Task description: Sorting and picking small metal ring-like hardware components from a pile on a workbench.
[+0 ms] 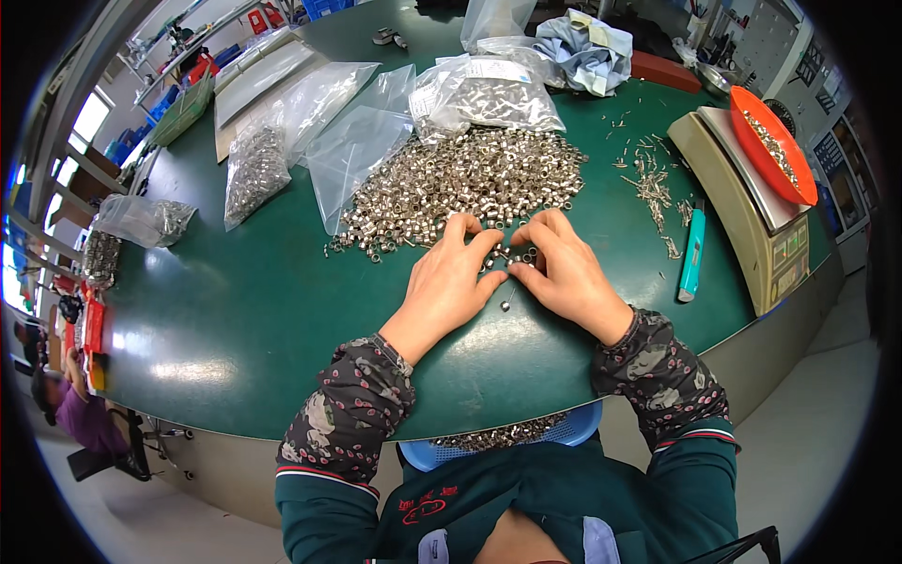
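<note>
Green worktable (235,320) carries a metal-ring heap (470,179); both hands (507,273) pinch small rings at its edge.

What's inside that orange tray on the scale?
The orange tray on the scale holds a strip of small shiny metal bits. Its raised rim hides part of the inside.

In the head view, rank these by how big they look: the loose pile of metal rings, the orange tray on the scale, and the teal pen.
1. Pile of metal rings, clearly largest.
2. Orange tray, though rim distortion makes this less sure.
3. Teal pen, smallest.
</note>
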Demonstrator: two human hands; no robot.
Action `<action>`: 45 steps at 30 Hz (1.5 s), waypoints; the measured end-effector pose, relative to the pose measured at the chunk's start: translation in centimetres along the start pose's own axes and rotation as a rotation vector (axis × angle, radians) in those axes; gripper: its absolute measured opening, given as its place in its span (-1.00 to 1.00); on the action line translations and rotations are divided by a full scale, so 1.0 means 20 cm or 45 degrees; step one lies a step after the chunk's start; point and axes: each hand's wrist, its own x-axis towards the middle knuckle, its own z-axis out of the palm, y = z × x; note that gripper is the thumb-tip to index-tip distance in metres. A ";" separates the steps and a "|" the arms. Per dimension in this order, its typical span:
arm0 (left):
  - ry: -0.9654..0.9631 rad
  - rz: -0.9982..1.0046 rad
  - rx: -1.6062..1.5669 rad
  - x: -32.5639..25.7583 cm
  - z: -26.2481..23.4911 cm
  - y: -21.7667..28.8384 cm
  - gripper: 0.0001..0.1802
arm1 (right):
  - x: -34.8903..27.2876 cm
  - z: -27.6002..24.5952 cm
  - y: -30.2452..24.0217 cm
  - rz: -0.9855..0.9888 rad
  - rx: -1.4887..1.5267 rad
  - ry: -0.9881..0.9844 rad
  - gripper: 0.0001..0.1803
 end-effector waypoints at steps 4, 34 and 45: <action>-0.034 0.031 0.022 0.03 0.01 0.01 -0.63 | 0.00 0.01 0.01 -0.010 -0.055 0.011 -0.71; -0.088 0.036 -0.096 -0.01 -0.04 -0.04 -0.86 | -0.02 -0.01 0.06 -0.083 -0.088 0.023 -0.89; -0.263 0.076 -0.258 -0.25 -0.14 0.06 -0.85 | -0.22 -0.08 -0.07 -0.130 -0.052 -0.233 -0.85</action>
